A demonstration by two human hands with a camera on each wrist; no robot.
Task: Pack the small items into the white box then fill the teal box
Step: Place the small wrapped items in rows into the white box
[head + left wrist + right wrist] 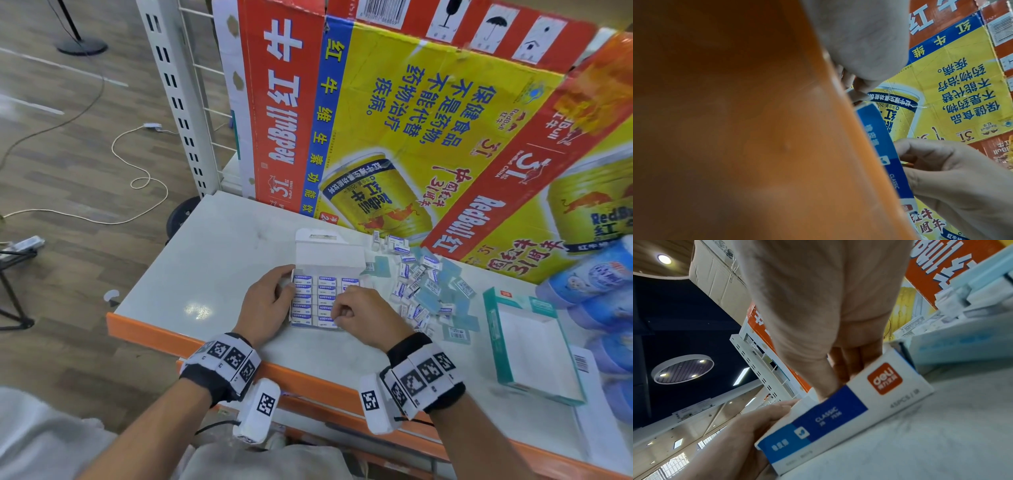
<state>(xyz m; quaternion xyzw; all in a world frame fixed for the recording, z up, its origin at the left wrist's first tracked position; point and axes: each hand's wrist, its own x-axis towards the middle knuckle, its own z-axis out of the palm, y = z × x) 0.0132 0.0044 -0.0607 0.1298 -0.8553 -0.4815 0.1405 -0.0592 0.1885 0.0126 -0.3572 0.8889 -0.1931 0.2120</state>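
While the left hand (270,303) grips the white box (329,255) at nine o'clock, the right hand (364,317) curls onto erasers (317,301) inside; teal box (496,308) at three o'clock.

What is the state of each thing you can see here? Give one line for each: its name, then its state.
White box: lid flap open, rows of erasers inside, nearly full.
Teal box: open, lying flat, nothing visible inside.
Loose erasers: heaped on the table, unpacked.
Left hand: steadying the white box's left side.
Right hand: fingers curled, pressing down into the white box.
Red Bull carton: flattened, propped upright behind.
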